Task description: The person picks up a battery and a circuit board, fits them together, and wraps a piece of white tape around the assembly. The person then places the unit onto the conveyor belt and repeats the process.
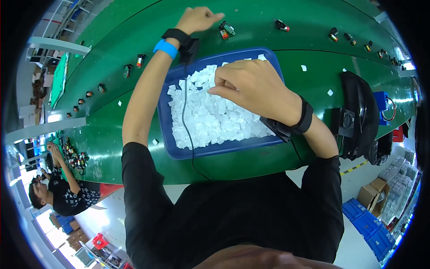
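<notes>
A blue plastic tray (179, 154) lies before me, heaped with small white square pieces (215, 116). Over its right half is my right hand (248, 83), its thumb and fingers closed in a pinch; white pieces lie right behind the fingertips, so what it holds is unclear. Beyond the tray's far edge my left hand (197, 20) reaches out, fingers curled and thumb pointing right. Whatever those fingers may hold is hidden. Just right of that thumb lies a small assembly (226, 30) with a green circuit board and an orange-red cylinder. Black bands with boxes circle both wrists; a blue band is on the left.
Similar small assemblies (282, 25) lie spaced along the green belt (255, 27). Stray white pieces (330, 93) dot the green tabletop (309, 107). A black bag-like object (358, 112) and a small black box (343, 123) stand right. A co-worker (67, 193) sits left beside piled assemblies (75, 157).
</notes>
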### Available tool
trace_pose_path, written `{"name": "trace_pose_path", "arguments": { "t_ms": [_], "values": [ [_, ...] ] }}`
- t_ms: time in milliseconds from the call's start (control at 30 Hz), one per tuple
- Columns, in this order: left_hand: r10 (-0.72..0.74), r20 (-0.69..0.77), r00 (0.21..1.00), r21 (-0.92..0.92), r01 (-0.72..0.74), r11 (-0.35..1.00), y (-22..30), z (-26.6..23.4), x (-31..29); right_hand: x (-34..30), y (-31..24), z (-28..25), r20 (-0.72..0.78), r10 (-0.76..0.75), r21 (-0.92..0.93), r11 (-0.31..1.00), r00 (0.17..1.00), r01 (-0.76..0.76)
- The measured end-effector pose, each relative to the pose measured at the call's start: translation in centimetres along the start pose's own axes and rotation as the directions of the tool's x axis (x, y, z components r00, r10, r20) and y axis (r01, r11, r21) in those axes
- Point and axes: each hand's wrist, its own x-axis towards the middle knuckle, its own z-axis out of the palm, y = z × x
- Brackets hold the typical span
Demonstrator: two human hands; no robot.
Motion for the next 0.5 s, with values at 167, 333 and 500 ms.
{"name": "trace_pose_path", "arguments": {
  "t_ms": [167,333,500],
  "values": [
    [-0.026,0.313,0.950,-0.337,0.136,0.932,0.1,0.4,-0.5,0.6,-0.2,-0.3,0.114,0.018,-0.006,1.000,0.993,-0.018],
    [-0.051,0.223,0.974,-0.815,0.215,0.538,5.0,-8.2,-9.8,0.9,1.4,-1.5,-0.207,-0.042,-0.089,0.996,0.978,0.024],
    [-0.120,0.254,0.960,-0.921,0.278,0.272,9.7,-11.6,-18.3,1.2,1.0,0.2,-0.209,0.037,0.002,0.999,0.977,-0.037]
  ]
}}
